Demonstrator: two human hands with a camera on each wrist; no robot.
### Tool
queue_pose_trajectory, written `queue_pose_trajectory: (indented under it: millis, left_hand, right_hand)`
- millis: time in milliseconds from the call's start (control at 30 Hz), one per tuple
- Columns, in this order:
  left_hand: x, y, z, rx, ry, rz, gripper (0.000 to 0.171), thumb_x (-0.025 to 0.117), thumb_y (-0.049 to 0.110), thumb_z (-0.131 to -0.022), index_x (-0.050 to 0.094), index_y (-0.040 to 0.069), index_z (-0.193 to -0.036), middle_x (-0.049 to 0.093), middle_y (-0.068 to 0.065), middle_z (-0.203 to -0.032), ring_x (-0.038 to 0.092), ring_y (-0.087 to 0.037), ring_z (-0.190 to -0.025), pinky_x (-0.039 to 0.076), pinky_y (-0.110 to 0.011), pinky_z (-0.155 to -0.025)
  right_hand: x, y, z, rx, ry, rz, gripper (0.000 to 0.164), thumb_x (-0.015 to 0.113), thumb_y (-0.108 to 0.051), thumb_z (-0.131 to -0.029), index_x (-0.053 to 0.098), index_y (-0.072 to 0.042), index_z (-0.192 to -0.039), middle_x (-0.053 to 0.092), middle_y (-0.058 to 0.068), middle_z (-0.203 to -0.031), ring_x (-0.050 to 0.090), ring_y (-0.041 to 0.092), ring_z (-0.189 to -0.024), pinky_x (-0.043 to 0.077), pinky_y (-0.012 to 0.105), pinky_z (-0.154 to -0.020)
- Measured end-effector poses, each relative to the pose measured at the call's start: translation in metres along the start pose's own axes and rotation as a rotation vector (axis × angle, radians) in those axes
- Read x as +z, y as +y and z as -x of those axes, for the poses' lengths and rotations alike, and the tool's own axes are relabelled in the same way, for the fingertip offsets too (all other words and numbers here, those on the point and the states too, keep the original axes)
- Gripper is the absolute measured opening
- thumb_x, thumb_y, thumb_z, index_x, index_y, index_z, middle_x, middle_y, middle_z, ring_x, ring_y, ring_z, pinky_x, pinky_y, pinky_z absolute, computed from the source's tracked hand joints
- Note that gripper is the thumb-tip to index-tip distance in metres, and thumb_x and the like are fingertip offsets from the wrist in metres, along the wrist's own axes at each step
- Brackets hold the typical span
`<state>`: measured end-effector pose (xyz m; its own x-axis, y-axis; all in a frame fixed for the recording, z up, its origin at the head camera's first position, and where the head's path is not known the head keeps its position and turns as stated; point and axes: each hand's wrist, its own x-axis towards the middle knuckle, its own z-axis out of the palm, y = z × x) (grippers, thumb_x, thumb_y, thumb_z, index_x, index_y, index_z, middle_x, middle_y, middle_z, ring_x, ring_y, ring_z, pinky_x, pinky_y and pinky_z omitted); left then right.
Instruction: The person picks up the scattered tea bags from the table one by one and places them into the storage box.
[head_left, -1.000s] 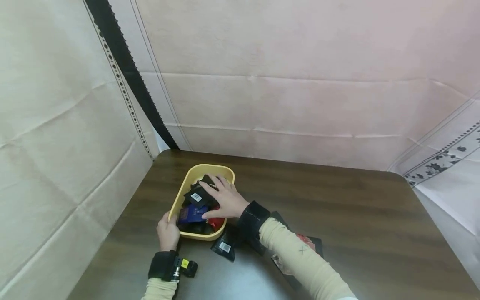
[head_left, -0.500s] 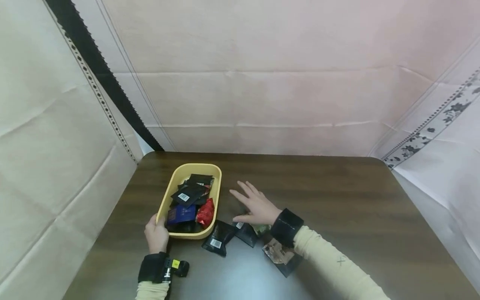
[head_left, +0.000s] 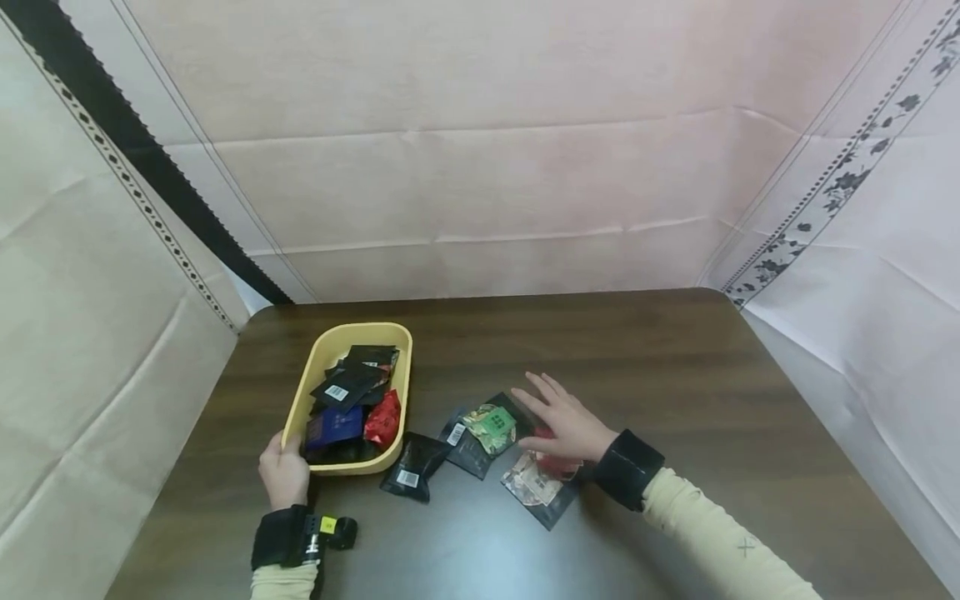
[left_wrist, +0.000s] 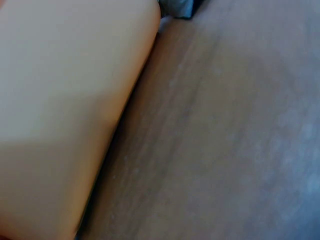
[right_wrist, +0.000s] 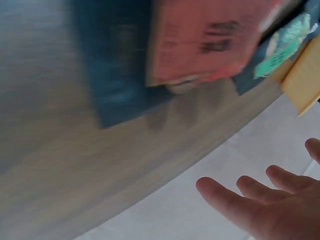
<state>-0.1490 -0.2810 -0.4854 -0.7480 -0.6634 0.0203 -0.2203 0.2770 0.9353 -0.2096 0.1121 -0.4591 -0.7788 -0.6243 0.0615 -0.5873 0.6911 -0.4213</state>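
In the head view, a yellow plastic basket (head_left: 367,335) holds a black packet (head_left: 348,387), a blue packet (head_left: 335,423), a shiny red packet (head_left: 384,418) and other dark ones. My left hand (head_left: 285,473) grips its near left corner, thumb at the rim. The left wrist view is filled mostly by the basket's outer wall (left_wrist: 60,100). Spread fingers and nothing held: my right hand (head_left: 566,425) hovers over a dark packet with a red label (head_left: 553,464), part of which it hides. The right wrist view shows that red label (right_wrist: 210,40) below the fingers.
A black pouch (head_left: 417,457) lies against the basket's near right corner. To its right is a dark packet with a green label (head_left: 491,427), overlapping others. Brown tabletop (head_left: 645,358) stretches back to a pale cloth wall (head_left: 450,192).
My right hand has left the basket and moved right, over the packets on the table. The left hand keeps its grip on the rim. The head view has turned to the right.
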Motion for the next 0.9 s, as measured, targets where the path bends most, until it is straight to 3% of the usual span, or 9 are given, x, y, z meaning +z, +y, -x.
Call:
queue_pose_trajectory:
  millis: [300,467,600,767,900]
  left_hand:
    - [-0.002,-0.002,0.000,-0.023,-0.033,0.041,0.038,0.031,0.012,-0.097,0.047,-0.013,-0.122,0.048,-0.030,-0.119,0.042,-0.037,-0.106,0.029,-0.045,-0.089]
    - [-0.001,-0.002,0.001,-0.052,-0.039,0.059,0.039,0.030,0.013,-0.098,0.046,-0.012,-0.123,0.047,-0.029,-0.122,0.040,-0.037,-0.108,0.027,-0.047,-0.091]
    - [-0.002,-0.001,0.001,-0.065,-0.043,0.067,0.039,0.030,0.013,-0.098,0.045,-0.012,-0.124,0.047,-0.029,-0.123,0.039,-0.037,-0.109,0.026,-0.047,-0.091]
    - [-0.001,-0.001,0.000,-0.068,-0.044,0.065,0.039,0.029,0.012,-0.098,0.045,-0.011,-0.124,0.046,-0.029,-0.123,0.040,-0.036,-0.109,0.027,-0.047,-0.092]
    - [-0.001,-0.001,-0.001,-0.062,-0.042,0.049,0.038,0.029,0.012,-0.098,0.046,-0.011,-0.124,0.047,-0.028,-0.122,0.040,-0.036,-0.108,0.028,-0.045,-0.090]
  right_hand:
    - [0.002,0.016,0.023,0.049,-0.008,-0.021,0.078,0.068,-0.045,-0.077,0.036,-0.014,-0.140,0.023,0.017,-0.146,0.015,0.040,-0.133,0.028,0.058,-0.096]
    - [0.010,0.022,0.031,0.042,-0.102,0.008,0.085,0.069,-0.053,-0.071,0.035,-0.017,-0.141,0.033,0.017,-0.141,0.022,0.039,-0.130,0.028,0.062,-0.092]
    - [0.017,0.025,0.033,0.013,-0.161,0.081,0.082,0.069,-0.051,-0.071,0.037,-0.019,-0.140,0.038,0.016,-0.138,0.029,0.037,-0.126,0.032,0.061,-0.090]
    - [0.021,0.025,0.031,-0.028,-0.096,0.196,0.071,0.068,-0.047,-0.075,0.043,-0.020,-0.136,0.048,0.012,-0.127,0.041,0.031,-0.113,0.040,0.051,-0.085]
    - [0.019,0.023,0.027,-0.075,-0.026,0.255,0.052,0.067,-0.035,-0.080,0.053,-0.019,-0.127,0.055,0.008,-0.104,0.050,0.024,-0.093,0.046,0.040,-0.073]
